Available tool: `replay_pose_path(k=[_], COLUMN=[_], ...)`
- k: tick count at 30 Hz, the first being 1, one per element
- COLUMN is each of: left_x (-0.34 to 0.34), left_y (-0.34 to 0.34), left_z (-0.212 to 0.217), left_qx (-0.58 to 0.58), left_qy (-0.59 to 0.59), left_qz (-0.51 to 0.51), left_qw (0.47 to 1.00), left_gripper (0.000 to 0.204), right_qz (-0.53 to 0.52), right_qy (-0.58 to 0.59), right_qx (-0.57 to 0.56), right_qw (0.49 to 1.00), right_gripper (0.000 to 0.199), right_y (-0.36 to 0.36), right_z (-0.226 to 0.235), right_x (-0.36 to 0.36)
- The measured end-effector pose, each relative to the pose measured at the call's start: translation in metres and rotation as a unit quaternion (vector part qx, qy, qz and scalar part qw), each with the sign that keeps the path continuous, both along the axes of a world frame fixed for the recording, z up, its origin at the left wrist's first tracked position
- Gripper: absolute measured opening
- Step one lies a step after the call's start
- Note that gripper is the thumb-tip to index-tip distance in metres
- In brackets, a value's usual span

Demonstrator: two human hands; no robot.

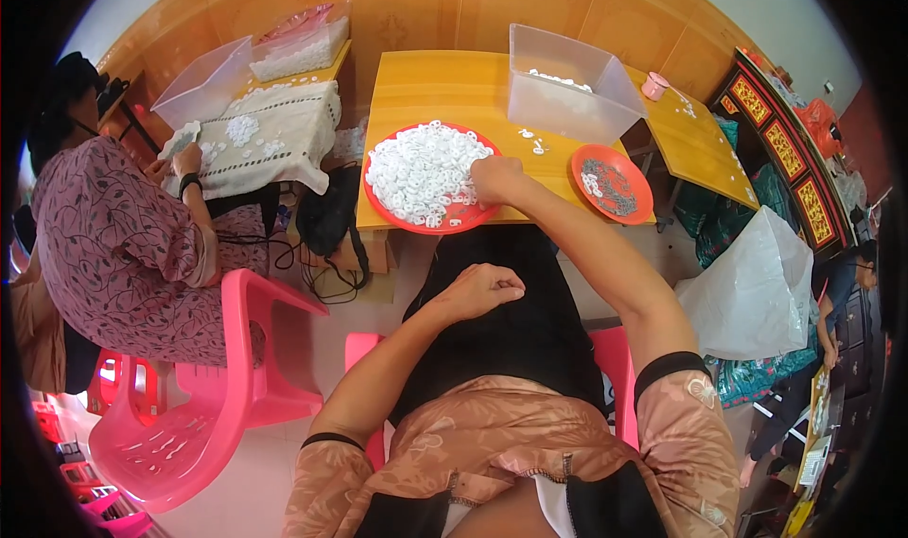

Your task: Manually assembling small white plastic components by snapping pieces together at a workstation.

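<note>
Rings (421, 171) under right hand (496, 179) fingertips, grasp unclear | left hand (480, 290) fisted, contents hidden

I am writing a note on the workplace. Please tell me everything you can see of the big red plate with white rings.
The big red plate is round, shallow and looks like plastic. It lies flat at the near edge of the yellow wooden table, its rim slightly over that edge. A heap of small white rings covers most of it; only a bare red strip shows at the near right. The right hand rests on the rings at its right side.
</note>
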State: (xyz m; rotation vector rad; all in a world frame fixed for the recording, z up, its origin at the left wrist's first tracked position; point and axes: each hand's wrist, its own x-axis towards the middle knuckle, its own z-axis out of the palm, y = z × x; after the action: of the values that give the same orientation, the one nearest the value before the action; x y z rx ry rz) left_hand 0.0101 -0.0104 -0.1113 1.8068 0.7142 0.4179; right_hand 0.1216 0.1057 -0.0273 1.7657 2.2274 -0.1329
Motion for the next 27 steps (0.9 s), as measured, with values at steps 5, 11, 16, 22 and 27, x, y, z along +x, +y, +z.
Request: replay_pose_path(k=[5,11,16,22,27], left_x=[0.001,0.002,0.003,0.003,0.004], left_y=[0.002,0.001,-0.001,-0.002,-0.003], left_z=[-0.004,-0.004,-0.003,0.004,0.009], left_qx=[0.0,0.006,0.007,0.014,0.048], left_qy=[-0.003,-0.006,0.001,-0.002,0.01], left_qz=[0.001,-0.002,0.007,0.026,0.065], left_qw=[1.0,1.0,1.0,1.0,0.997], left_gripper=[0.025,0.025,0.024,0.024,0.023], right_qz=[-0.021,-0.009,-0.007,-0.017,-0.07], right_qy=[0.031,0.079,0.1,0.217,0.512], right_qx=[0.033,0.024,0.036,0.106,0.161], right_qw=[0.999,0.997,0.994,0.97,0.841], right_gripper=[0.03,0.034,0.036,0.032,0.027], right_y=[-0.002,-0.004,-0.004,0.001,-0.016], right_z=[-0.01,-0.015,-0.024,-0.034,-0.058], right_x=[-0.006,-0.001,0.002,0.016,0.06])
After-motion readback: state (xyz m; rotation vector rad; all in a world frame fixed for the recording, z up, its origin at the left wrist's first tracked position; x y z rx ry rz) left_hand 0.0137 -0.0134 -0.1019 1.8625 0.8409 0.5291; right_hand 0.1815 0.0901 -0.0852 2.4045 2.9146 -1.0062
